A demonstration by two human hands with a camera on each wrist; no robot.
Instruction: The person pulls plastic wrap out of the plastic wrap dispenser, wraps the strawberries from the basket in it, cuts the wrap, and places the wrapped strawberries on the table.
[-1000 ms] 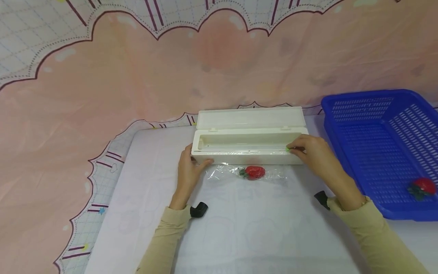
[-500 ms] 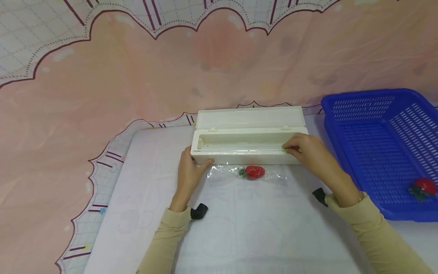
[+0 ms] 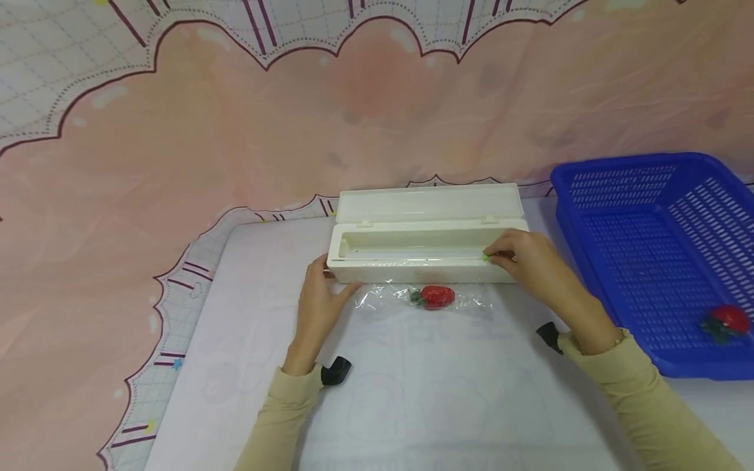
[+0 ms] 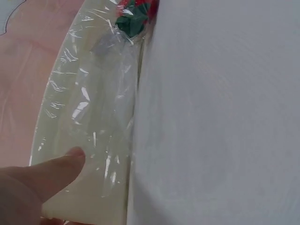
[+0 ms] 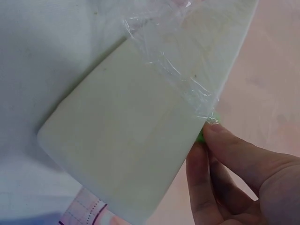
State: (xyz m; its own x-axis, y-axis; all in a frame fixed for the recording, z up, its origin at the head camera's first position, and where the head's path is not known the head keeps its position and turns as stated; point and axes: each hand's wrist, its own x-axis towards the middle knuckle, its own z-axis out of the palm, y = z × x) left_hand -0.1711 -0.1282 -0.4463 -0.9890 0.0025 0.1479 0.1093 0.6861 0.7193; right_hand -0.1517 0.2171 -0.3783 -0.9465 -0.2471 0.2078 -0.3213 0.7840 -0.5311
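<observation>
Gripping the left end of an open white box [image 3: 427, 275] with the left hand [image 3: 318, 304]. Pinching a small green tab [image 3: 485, 258] on the near rim, toward the right, with the right hand [image 3: 530, 260]. Seeing a film-wrapped strawberry [image 3: 437, 297] just beside the near face, and a blue basket [image 3: 624, 288] farther right, with a second strawberry [image 3: 730, 318] inside.

No text, label, brand, number or sign can be read on the white box [image 5: 119, 112], on the clear film [image 4: 93, 103] across its front, or on the blue basket [image 3: 642, 159]. The backdrop [image 3: 235, 150] carries printed lines without legible lettering. Faint marks on the white-covered table [image 3: 424, 392] are too pale to read. The green tab [image 3: 485, 257] is mostly covered.
</observation>
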